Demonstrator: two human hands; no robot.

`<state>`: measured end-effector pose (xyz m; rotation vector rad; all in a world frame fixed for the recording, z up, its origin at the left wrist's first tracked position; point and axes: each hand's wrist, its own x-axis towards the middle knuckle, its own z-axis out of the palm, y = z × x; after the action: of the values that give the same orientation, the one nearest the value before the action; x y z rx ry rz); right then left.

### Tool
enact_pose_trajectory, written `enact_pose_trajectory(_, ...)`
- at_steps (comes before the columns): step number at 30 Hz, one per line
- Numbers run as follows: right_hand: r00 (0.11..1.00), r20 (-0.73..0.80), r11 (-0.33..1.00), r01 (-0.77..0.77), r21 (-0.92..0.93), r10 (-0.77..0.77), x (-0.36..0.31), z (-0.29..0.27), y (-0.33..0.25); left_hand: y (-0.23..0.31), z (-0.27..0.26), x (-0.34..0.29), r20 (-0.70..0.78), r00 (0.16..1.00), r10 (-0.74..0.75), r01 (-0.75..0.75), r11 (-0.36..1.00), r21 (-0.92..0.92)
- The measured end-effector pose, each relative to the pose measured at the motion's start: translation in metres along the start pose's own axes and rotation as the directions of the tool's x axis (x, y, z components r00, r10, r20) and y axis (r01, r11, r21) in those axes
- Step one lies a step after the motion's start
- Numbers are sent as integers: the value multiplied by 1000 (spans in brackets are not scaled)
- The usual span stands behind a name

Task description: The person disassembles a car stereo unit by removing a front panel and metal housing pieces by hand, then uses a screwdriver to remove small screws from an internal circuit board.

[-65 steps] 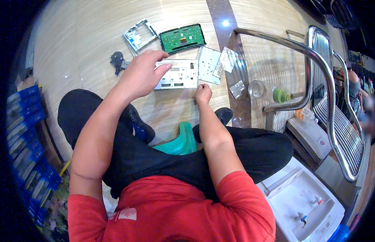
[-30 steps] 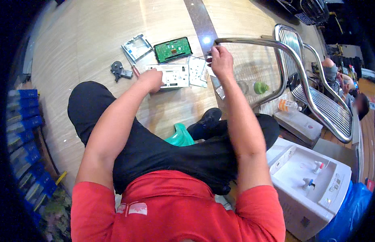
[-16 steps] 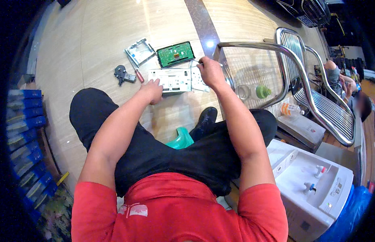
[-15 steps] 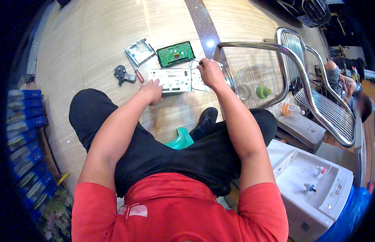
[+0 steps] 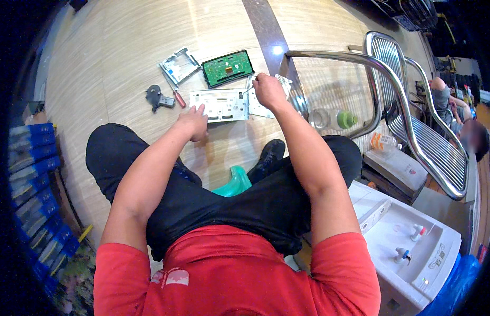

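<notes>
A flat silvery metal casing (image 5: 219, 105) with slots and holes lies on the floor in front of me. My left hand (image 5: 194, 124) grips its left end, fingers over the edge. Near the right end, my right hand (image 5: 269, 91) is closed in a pinch; a thin dark piece shows by the fingertips, too small to name. A perforated metal plate (image 5: 261, 108) lies partly under that hand. Beyond the casing rests a green circuit board (image 5: 228, 69) in a black frame. To its left are an open metal bracket (image 5: 180, 67), a red-handled screwdriver (image 5: 180, 99) and a dark round-ended part (image 5: 156, 97).
A chrome-framed chair (image 5: 384, 84) lies at the right, with a green-lidded clear bottle (image 5: 346, 119) beside its tube. Closer right stand a cardboard box (image 5: 396, 169) and a white water dispenser (image 5: 413, 237). Blue packages (image 5: 34, 163) line the left. Another person (image 5: 451, 105) sits far right.
The view has shifted slightly. My right hand has moved a little left toward the casing, and my left hand has slid slightly toward its edge. The casing stays in place.
</notes>
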<state>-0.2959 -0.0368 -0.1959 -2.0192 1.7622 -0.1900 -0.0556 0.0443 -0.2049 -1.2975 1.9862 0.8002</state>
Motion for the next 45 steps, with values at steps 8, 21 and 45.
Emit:
enact_pose_trajectory(8, 1000, -2, 999, -3, -34, 2, 0, -3, -3, 3, -11, 12, -31, 999, 14, -14, 1000, 18)
enact_pose_trajectory(21, 999, -2, 993, -37, -111, 37, 3, 1, -12, 0, -12, 18, -364, 920, -144, 110, 988, -112)
enact_pose_trajectory(45, 967, 186, 969, 203, -141, -176, 20, 7, -1, -1, 14, 50, -442, 889, -118, 65, 989, -133)
